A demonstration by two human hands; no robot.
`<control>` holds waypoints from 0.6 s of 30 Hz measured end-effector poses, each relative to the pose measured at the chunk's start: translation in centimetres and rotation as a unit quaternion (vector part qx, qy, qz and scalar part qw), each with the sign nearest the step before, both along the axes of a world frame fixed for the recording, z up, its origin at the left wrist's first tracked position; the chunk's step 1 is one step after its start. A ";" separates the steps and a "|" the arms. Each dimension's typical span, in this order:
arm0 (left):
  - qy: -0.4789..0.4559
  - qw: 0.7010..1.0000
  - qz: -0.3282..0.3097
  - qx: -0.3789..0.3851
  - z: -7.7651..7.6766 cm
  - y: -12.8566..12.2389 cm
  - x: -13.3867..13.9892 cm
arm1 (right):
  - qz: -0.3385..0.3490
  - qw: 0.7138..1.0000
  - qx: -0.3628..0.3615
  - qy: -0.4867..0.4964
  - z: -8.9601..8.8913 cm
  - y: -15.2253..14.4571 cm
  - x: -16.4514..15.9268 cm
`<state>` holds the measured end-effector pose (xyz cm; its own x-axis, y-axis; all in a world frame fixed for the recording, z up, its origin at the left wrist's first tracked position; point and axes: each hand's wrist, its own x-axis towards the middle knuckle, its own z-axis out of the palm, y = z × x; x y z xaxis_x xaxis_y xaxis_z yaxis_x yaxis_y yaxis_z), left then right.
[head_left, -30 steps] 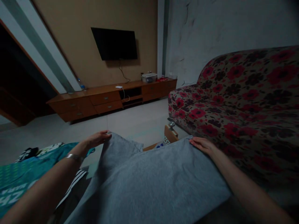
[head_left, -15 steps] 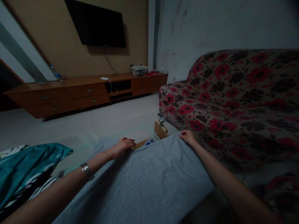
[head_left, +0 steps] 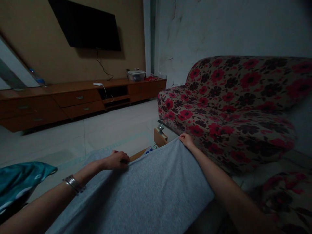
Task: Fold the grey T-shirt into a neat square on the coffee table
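A large piece of grey cloth, perhaps a garment, stretches across the lower middle of the view. My right hand pinches its far right corner, and the fabric is drawn taut from there. Along the far edge, farther left, my left hand has its fingers curled down on the cloth; a silver bracelet circles that wrist. Part of a wooden frame with a round metal knob shows just beyond the cloth, and the rest of it is covered.
A teal cloth lies at the left. The flower-patterned sofa stands at the right, close beyond my right arm. Against the far wall runs a low wooden cabinet with a clear plastic box on it, below a wall-mounted television.
The view has swung to the right, so the room's things sit farther left. My left fingers are more curled on the cloth edge, and the cloth's right part looks smoother. My right hand keeps its pinch.
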<state>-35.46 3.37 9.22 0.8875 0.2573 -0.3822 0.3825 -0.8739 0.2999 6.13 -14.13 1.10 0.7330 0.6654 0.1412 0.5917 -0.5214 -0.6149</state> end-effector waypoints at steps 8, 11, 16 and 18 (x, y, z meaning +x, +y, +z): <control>0.011 0.982 0.091 0.168 -2.8 -1.9 0.8 | -0.042 0.998 -0.035 -0.029 -0.7 0.4 -0.6; -0.003 0.971 0.100 0.217 -2.9 -3.1 1.1 | -0.019 0.999 -0.029 -0.009 0.1 -1.0 0.1; -0.065 0.955 0.107 0.270 -3.0 -5.4 1.4 | -0.014 0.999 -0.040 -0.001 0.8 -7.5 -0.3; -0.077 0.952 0.119 0.271 -3.3 -5.9 1.4 | -0.023 0.999 -0.049 -0.010 0.9 -11.5 -1.2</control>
